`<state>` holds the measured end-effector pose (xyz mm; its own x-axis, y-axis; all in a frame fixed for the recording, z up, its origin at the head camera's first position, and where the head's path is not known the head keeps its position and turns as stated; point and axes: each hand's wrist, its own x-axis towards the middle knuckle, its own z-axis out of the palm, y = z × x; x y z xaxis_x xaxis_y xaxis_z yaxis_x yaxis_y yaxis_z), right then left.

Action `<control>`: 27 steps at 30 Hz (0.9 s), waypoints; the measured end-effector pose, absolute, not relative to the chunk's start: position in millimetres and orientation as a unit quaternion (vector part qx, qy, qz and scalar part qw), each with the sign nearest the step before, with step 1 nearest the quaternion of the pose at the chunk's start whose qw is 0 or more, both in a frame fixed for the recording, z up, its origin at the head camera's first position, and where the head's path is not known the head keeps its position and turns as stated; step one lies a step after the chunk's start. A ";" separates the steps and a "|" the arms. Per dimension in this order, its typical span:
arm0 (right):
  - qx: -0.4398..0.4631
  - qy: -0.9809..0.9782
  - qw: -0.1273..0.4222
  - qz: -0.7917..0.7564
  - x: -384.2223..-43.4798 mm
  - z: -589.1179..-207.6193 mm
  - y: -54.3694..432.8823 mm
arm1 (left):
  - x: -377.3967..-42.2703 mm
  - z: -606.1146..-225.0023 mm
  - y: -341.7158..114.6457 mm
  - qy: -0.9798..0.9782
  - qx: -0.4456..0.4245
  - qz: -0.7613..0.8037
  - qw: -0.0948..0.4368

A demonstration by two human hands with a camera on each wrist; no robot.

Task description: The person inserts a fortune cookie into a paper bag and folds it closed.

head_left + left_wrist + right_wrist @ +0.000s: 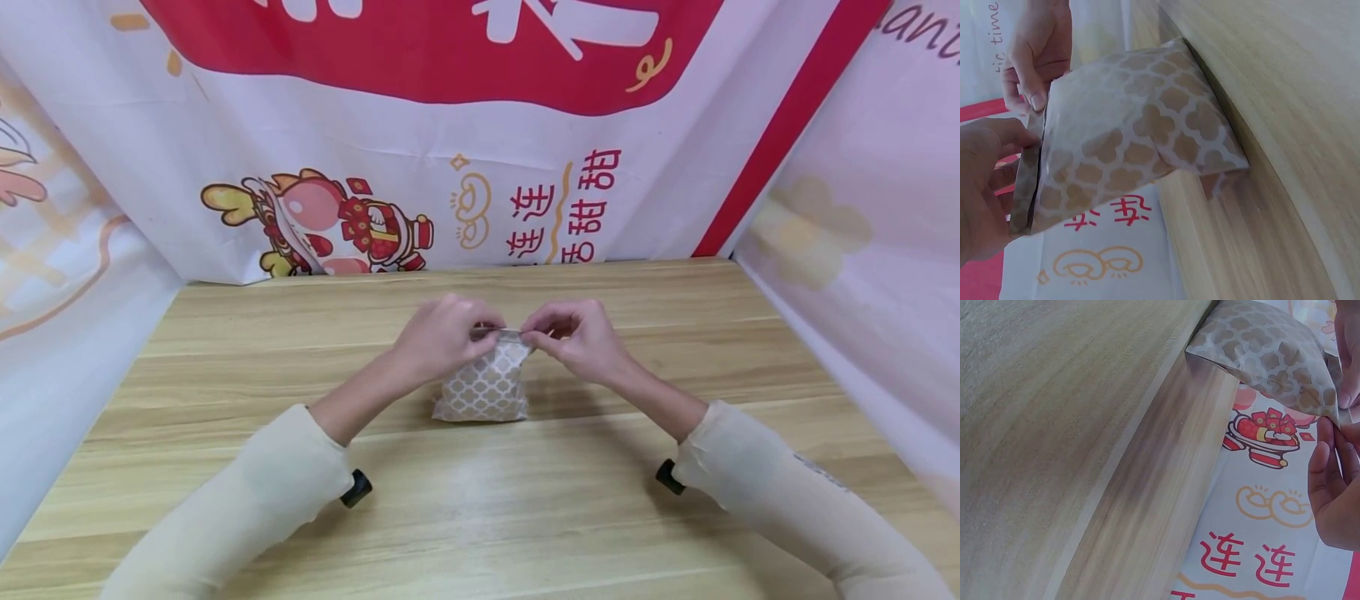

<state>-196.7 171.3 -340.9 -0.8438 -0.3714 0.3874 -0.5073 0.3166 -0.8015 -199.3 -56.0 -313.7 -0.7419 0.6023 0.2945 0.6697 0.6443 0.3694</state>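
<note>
A small tan paper bag [483,390] with a white lattice pattern stands on the table between both hands. Its top edge is folded into a narrow strip [1026,187], plain in the left wrist view. The left hand [447,337] pinches the left part of this fold between thumb and fingers. At the right end, the right hand [581,340] pinches the same fold. In the right wrist view, the bag [1272,347] bulges, its lower edge at the tabletop. What the bag contains is hidden.
A wood-grain table [465,517] spreads around the bag. Behind it hangs a white and red printed cloth [420,125], with pale printed cloths on both sides. Cream sleeves [247,492] cover the forearms, and a small black device [356,488] shows under the left one.
</note>
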 end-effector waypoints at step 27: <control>0.281 -0.796 0.063 0.532 -195.2 -345.4 182.8 | -202.0 -335.9 -100.9 -0.863 -0.372 -0.301 0.162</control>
